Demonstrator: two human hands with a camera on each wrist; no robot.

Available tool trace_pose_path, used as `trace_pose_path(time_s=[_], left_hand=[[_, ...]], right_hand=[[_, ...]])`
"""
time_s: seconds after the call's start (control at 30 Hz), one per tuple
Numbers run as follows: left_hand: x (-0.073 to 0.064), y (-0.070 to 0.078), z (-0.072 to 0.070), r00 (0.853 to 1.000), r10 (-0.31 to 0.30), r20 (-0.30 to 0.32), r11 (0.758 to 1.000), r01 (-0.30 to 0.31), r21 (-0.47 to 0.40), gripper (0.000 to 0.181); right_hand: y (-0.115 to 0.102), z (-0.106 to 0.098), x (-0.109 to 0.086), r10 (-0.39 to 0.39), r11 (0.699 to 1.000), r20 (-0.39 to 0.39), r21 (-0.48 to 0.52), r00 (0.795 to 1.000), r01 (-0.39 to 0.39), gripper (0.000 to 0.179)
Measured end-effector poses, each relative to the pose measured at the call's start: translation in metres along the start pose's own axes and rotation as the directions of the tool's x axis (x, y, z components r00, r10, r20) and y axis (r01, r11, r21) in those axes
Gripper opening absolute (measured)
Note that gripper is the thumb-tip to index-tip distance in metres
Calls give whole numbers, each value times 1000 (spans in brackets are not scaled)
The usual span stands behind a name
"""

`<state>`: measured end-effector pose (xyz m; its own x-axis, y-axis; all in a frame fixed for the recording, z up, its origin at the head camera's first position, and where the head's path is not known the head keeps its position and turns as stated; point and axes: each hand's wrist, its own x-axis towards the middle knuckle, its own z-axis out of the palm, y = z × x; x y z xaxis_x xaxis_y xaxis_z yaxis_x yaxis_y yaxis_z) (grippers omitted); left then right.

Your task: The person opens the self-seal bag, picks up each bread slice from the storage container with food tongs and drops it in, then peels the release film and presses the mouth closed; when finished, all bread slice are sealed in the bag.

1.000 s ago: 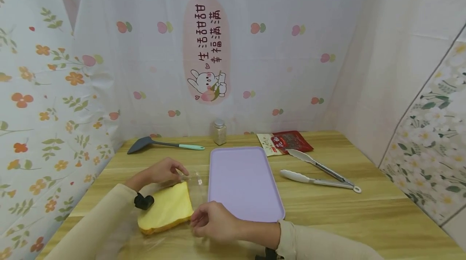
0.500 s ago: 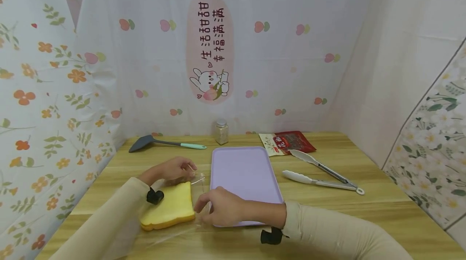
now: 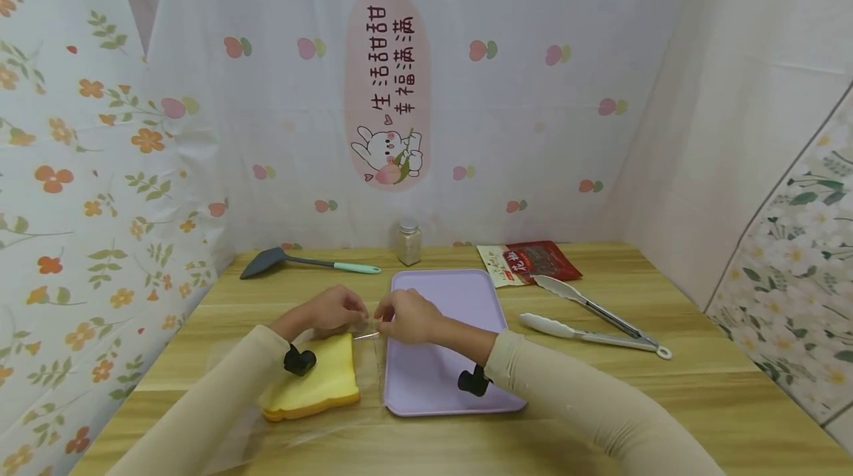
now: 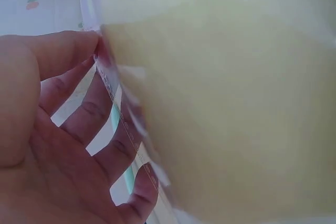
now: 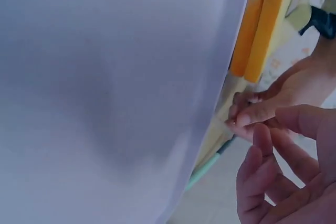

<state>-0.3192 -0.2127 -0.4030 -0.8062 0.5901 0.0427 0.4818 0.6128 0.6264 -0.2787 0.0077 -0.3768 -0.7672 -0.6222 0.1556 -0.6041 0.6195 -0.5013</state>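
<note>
A thick slice of yellow bread (image 3: 326,372) lies on the table at the left in the head view, with a clear plastic bag (image 3: 370,376) spread around it. My left hand (image 3: 335,310) pinches the bag's edge between thumb and index finger above the bread; in the left wrist view its other fingers sit behind the film (image 4: 131,129). Close beside it, my right hand (image 3: 409,317) pinches the bag near its far right corner, over the left part of the lilac tray (image 3: 460,391). The right wrist view has both hands' fingertips (image 5: 286,116) close together.
Behind the hands lie a spatula (image 3: 313,263) with a mint handle and a glass jar (image 3: 409,243) of pale grains. A red-and-cream packet (image 3: 533,263) stands at the back right. Spread tongs (image 3: 593,332) rest right of the tray.
My right hand has moved away from the bread's near right side, up and back over the tray to the left hand. The left hand has shifted slightly right along the bag's edge.
</note>
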Motion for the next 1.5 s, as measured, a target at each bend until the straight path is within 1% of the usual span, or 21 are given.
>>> trace_pose_path(time_s=[0.07,0.17,0.3,0.4,0.5,0.7,0.87,1.13,1.3,1.5], left_hand=[[0,0,1,1000,-1,5,1000,1,-14,15],[0,0,0,1000,-9,12,999,9,-41,16],[0,2,-1,999,-6,43,998,9,-69,18],[0,5,-1,998,1,61,996,5,-89,20],[0,6,-1,998,23,66,995,-16,-102,20],[1,4,-1,995,74,61,992,-67,-105,19],[2,3,0,993,93,70,990,-84,-117,19],[0,1,0,993,101,58,985,-92,-145,17],[-1,0,0,993,104,48,985,-96,-144,16],[-2,-4,1,994,102,44,984,-95,-152,15]], right_hand=[[2,3,7,37,999,-2,-10,999,-37,11],[4,7,15,92,995,21,-35,996,-91,12],[6,12,22,163,986,43,-47,986,-161,13],[8,15,25,201,979,28,-36,979,-200,11],[9,16,26,218,976,12,-26,976,-218,11],[9,18,28,213,977,-15,-22,977,-213,11],[12,21,29,207,978,-31,12,978,-206,11],[17,23,33,174,984,-38,51,984,-172,14],[19,22,35,155,986,-21,58,988,-153,13],[19,22,38,138,988,3,70,990,-138,14]])
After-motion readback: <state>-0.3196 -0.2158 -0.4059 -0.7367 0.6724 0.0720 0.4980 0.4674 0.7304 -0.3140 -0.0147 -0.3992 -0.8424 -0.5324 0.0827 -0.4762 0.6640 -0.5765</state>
